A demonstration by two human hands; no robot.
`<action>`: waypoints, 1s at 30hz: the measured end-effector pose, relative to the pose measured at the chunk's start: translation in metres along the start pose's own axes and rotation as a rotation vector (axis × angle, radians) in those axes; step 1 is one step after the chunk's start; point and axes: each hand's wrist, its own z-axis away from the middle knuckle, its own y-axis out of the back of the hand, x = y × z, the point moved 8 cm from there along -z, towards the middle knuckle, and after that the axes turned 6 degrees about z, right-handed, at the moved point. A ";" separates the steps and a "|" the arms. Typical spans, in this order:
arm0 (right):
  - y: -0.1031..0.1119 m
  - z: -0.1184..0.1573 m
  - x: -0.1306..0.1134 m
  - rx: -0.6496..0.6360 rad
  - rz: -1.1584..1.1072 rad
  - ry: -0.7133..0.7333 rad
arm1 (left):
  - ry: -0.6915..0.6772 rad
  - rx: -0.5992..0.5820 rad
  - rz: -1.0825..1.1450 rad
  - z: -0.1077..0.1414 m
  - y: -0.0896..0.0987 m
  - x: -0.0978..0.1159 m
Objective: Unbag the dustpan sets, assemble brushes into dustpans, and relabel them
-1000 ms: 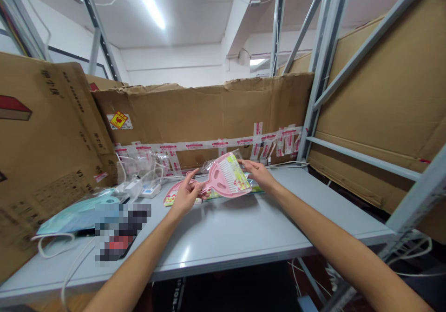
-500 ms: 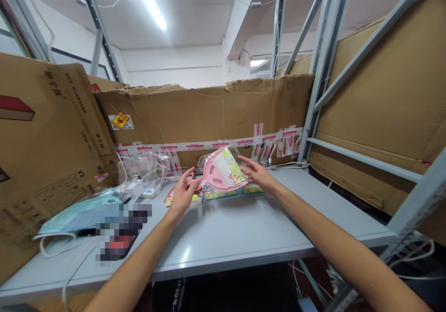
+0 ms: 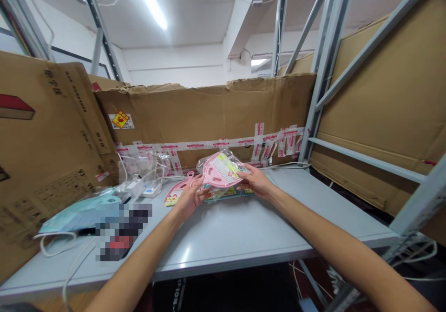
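A pink dustpan with a white-bristled brush (image 3: 218,169), in clear plastic wrap, is held above the grey table between both hands. My left hand (image 3: 191,197) is closed on its handle end, at the left. At its right edge, my right hand (image 3: 256,181) grips the dustpan and its wrap. A second pink dustpan set (image 3: 176,191) lies on the table just left of my left hand. Under the held set, teal packages with yellow-green labels (image 3: 226,192) show in part; the hands and dustpan hide the rest.
Cardboard (image 3: 209,112) stands along the back of the table (image 3: 244,233). At the left are a light-blue package (image 3: 81,212), a blurred dark object (image 3: 127,233), a white power strip (image 3: 151,189) and cables. Metal shelf posts (image 3: 322,61) rise at the right.
The held pink dustpan has shifted slightly left and turned. My right hand has closed in on its right edge, and more of the pink set on the table shows.
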 end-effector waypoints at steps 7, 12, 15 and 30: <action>-0.007 0.003 0.000 -0.029 0.024 -0.026 | 0.120 -0.102 0.154 0.010 -0.015 0.005; 0.002 -0.001 0.001 0.000 0.065 -0.040 | 0.091 -0.080 0.056 0.008 -0.009 0.004; 0.008 -0.004 0.001 0.019 0.101 -0.021 | 0.083 -0.051 0.017 0.006 -0.004 0.001; 0.013 -0.012 0.017 0.035 0.205 -0.045 | 0.139 -0.085 -0.030 0.009 -0.004 0.000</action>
